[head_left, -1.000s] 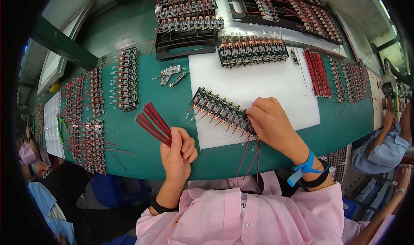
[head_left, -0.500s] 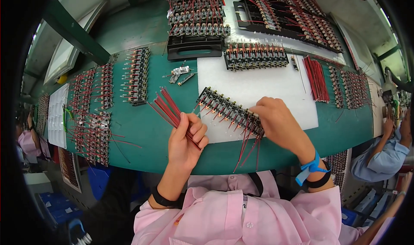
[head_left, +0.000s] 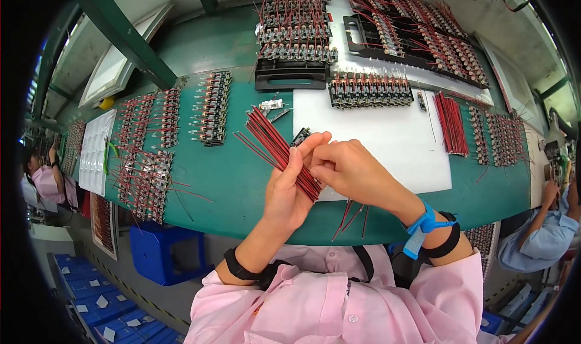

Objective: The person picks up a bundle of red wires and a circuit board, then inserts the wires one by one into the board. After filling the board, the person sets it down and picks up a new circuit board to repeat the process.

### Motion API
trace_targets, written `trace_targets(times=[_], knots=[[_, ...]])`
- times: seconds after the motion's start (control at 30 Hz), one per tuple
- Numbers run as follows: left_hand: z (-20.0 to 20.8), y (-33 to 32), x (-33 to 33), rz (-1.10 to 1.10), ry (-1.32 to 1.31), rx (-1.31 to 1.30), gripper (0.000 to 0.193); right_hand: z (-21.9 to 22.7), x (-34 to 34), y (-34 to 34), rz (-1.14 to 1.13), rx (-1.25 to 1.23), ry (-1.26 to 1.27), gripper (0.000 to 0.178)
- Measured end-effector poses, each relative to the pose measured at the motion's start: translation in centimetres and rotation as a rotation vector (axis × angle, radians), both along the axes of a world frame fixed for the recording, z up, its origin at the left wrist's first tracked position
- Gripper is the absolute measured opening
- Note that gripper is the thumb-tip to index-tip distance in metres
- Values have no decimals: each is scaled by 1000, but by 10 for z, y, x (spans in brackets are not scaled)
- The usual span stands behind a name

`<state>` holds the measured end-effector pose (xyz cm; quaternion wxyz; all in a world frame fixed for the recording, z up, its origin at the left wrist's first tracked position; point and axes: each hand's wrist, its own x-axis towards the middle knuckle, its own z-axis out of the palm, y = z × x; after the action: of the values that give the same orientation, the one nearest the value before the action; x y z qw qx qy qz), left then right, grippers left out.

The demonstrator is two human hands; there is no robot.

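Note:
My left hand point(head_left: 284, 196) is closed around a bundle of thin red and black wires point(head_left: 269, 139), which fans out up and to the left past the thumb. Over the lower part of this bundle, my right hand point(head_left: 351, 168) has its thumb and forefinger pinched together; what is between the fingertips is hidden. Behind both hands lies a strip of small circuit boards point(head_left: 301, 136), mostly covered, with a few red wires point(head_left: 350, 218) hanging from its near end over the table edge. A white foam sheet point(head_left: 399, 156) is under it.
A second board strip point(head_left: 372, 91) lies on the foam's far side, with a red wire pile point(head_left: 452, 125) to its right. Black trays point(head_left: 290, 75) of wired boards stand at the back. More board rows point(head_left: 213, 108) lie left. Co-workers point(head_left: 538, 223) sit at both sides.
My right hand has moved left from the board strip to the wires in my left hand. My left hand has shifted right, bringing the bundle in front of the strip. The view has shifted slightly.

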<state>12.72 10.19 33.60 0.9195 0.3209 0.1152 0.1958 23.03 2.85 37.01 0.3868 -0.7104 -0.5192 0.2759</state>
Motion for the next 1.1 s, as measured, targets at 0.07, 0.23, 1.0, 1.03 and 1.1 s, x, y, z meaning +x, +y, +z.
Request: trace_targets(times=[0.07, 0.23, 1.0, 1.03, 1.1], knots=[[0, -2, 1, 15, 9, -3, 42, -1, -1, 1, 4, 21, 31, 10], [0, -3, 3, 5, 28, -5, 43, -7, 5, 0, 28, 69, 172, 12], [-6, 1, -17, 27, 289, 364, 14, -6, 6, -12, -112, 12, 570, 8], [-7, 2, -18, 44, 278, 396, 14, -3, 5, -12, -90, -24, 538, 9], [-7, 4, -19, 43, 285, 404, 14, -3, 4, -12, -69, -64, 509, 9]])
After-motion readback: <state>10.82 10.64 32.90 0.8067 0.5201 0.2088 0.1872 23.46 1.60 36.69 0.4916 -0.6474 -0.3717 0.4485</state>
